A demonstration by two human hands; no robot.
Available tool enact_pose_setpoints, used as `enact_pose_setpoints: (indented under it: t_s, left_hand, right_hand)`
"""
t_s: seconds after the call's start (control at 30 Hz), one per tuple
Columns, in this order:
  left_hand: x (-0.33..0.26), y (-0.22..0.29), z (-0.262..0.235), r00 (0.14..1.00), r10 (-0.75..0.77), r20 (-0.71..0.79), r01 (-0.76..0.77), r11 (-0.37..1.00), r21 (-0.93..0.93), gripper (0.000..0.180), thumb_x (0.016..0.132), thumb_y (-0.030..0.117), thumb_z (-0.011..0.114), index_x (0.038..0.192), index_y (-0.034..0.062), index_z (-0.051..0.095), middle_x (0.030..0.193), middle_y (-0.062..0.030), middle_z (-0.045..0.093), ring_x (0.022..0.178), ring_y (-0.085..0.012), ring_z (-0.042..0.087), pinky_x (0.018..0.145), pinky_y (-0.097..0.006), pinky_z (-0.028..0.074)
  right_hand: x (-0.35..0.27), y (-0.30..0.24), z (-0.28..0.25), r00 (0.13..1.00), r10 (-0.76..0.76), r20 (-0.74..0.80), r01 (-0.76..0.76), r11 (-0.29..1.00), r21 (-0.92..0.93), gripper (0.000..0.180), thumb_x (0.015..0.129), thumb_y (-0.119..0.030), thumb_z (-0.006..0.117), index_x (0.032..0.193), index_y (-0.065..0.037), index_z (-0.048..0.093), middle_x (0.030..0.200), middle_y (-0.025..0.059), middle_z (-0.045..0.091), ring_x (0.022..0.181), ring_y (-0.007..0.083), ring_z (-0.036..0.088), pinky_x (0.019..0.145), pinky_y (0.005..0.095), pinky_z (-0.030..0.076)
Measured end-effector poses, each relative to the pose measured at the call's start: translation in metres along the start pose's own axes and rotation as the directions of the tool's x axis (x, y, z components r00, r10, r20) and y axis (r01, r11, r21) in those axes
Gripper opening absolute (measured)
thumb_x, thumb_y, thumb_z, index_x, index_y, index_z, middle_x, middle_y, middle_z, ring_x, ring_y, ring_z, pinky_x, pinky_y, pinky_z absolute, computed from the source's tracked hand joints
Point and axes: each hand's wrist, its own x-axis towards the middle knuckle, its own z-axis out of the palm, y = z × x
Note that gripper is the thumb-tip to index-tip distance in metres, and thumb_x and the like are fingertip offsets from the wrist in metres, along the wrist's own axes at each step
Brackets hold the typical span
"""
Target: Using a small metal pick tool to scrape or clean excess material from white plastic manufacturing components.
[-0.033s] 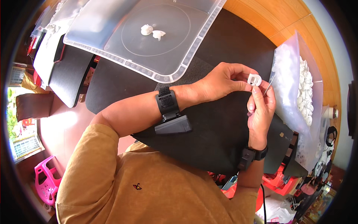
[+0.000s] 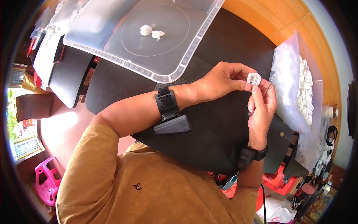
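a pink chair [image 2: 46, 183] stands on the floor at left. over the right of the black tabletop [image 2: 209, 138], the left hand [image 2: 226, 80] pinches a small white part [image 2: 254, 78], slotted face up; the right hand [image 2: 262, 106] grips a thin metal tool [image 2: 269, 85], its long axis slanting far-right. just beside, a translucent bin [image 2: 285, 80] holds many white pieces [image 2: 305, 91]; the far clear bin [image 2: 164, 78] holds two [image 2: 145, 30].

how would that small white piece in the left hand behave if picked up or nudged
The white piece is probably light, since it is small and seems to have an opening in it. It looks rigid, with fairly crisp edges, so it likely won't flop. Its rounded outline suggests it could rock or roll if nudged.
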Motion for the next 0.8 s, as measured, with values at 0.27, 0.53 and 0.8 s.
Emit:
enact_pose_setpoints:
  t_s: [0.27,0.53,0.8]
  left_hand:
    - [0.006,0.005,-0.007,0.995,-0.078,-0.056,0.079,0.997,0.012,0.033,0.092,0.004,0.065,0.125,0.0008,0.059,0.112,-0.0066,0.067,0.102,-0.0124,0.063,0.093,-0.027,0.052]
    - [0.006,0.007,-0.012,0.988,-0.105,-0.110,0.102,0.994,-0.038,0.030,0.093,0.006,0.064,0.123,0.0002,0.061,0.106,-0.0052,0.068,0.096,-0.0109,0.064,0.090,-0.025,0.053]
    - [0.008,0.005,-0.011,0.991,-0.123,0.059,0.121,0.992,0.032,0.030,0.091,0.008,0.068,0.120,0.0005,0.062,0.110,-0.0053,0.067,0.100,-0.0119,0.063,0.091,-0.026,0.052]
  right_hand:
    - [-0.002,-0.019,-0.014,0.966,-0.226,0.125,0.254,0.740,-0.623,0.021,0.100,-0.009,0.046,0.112,0.001,0.060,0.080,0.0066,0.062,0.061,0.0113,0.054,0.057,0.0266,0.044]
    - [-0.004,-0.026,-0.012,0.974,-0.155,0.168,0.228,0.712,-0.665,0.019,0.095,-0.002,0.053,0.113,0.002,0.061,0.080,0.0098,0.062,0.069,0.0155,0.059,0.067,0.0292,0.049]
    - [0.006,-0.004,-0.007,0.983,-0.154,0.101,0.183,0.886,-0.425,0.013,0.097,-0.008,0.057,0.107,-0.001,0.059,0.081,0.0014,0.059,0.059,0.0075,0.048,0.054,0.0221,0.040]
